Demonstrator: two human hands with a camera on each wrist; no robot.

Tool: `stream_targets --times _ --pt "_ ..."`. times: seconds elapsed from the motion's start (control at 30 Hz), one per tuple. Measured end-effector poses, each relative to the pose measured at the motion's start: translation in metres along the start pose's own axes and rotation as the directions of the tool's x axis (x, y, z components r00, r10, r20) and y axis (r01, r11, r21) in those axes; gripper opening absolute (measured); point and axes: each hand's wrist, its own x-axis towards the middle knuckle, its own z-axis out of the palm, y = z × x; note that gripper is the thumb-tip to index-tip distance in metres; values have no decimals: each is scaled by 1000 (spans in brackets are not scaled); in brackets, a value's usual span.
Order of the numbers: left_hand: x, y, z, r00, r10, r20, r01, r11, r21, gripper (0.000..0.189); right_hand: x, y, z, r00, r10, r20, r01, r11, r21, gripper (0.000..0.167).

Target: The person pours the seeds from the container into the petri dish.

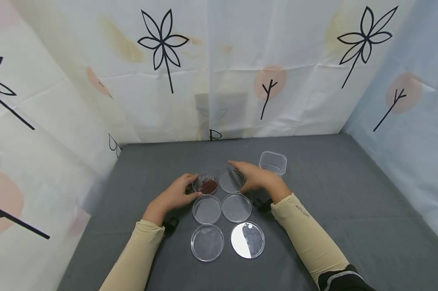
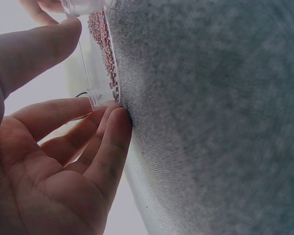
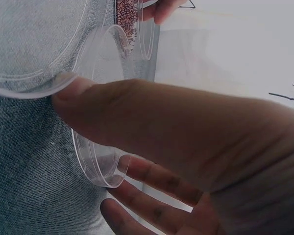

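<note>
A round clear petri dish [image 1: 201, 181] with reddish-brown granules [image 1: 209, 186] heaped along one side stands at the back left of a group of dishes. My left hand [image 1: 175, 195] holds it at its left side, thumb at the near rim and fingers around the far edge. Beside it, at the back right, is a clear petri dish [image 1: 232, 182] with nothing visible inside. My right hand [image 1: 258, 177] spans that one from the right. In the right wrist view the thumb [image 3: 103, 105] crosses in front of the dish [image 3: 100, 159], with fingers at its opposite edge.
Two more clear dishes [image 1: 206, 209] [image 1: 236, 207] sit just in front of the held pair. Nearer still lie another dish [image 1: 207, 242] and a shiny one [image 1: 248, 240] reflecting light. A clear square tub [image 1: 273, 161] stands behind my right hand. Patterned cloth walls [image 1: 233, 109] border the grey table [image 1: 350, 194].
</note>
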Motion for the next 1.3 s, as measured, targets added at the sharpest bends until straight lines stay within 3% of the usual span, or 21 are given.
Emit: stream_targets --times 0.27,0.67,1.03,1.3 --pt "0 -2 2 1000 1 -4 -1 1000 11 71 -2 -1 -3 1000 8 -10 -7 999 31 109" --pt "-1 -3 3 1000 4 -16 -4 1000 3 71 -4 0 -12 991 -75 -108 90 986 140 106" --pt "-4 -5 7 1000 -6 -28 6 1000 2 71 1 -1 0 956 -95 -279 173 946 273 103" --pt "-2 -3 4 999 16 -33 -15 1000 13 69 2 -2 2 936 -122 -331 212 944 253 88"
